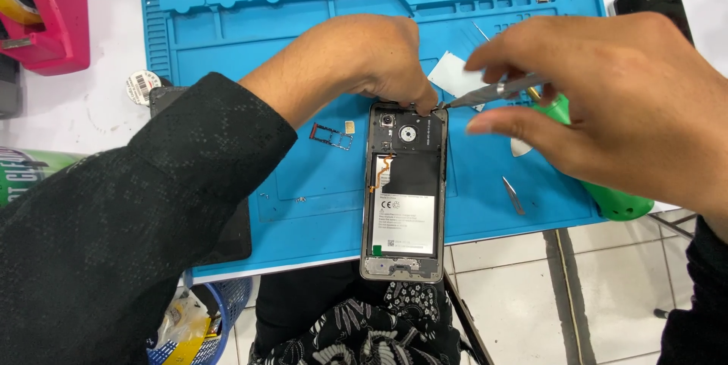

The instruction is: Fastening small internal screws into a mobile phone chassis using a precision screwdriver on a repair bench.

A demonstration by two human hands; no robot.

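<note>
Far to the left a pink tape holder (45,12) sits on the white table, well apart from the work, with a small round roll (142,86) just off the blue mat (227,31). The left hand (356,58), coming in over a black sleeve, is curled with its fingertips pressed down on the top edge of the opened phone (404,191), steadying it there. The phone lies upright along the mat's near edge, its bottom end hanging a little past that edge over the person's lap, back cover off and battery showing. A small card tray (331,135) lies just beside the phone's upper left, leaving little free room on that side. The right hand (607,100) pinches a thin metal tool (493,92), its tip at the phone's top right corner; whether it touches a screw I cannot make out. Under that hand a green bottle (626,202) crowds the mat's right edge, with tweezers (513,195) lying near it and a dark phone (652,5) beyond.
</note>
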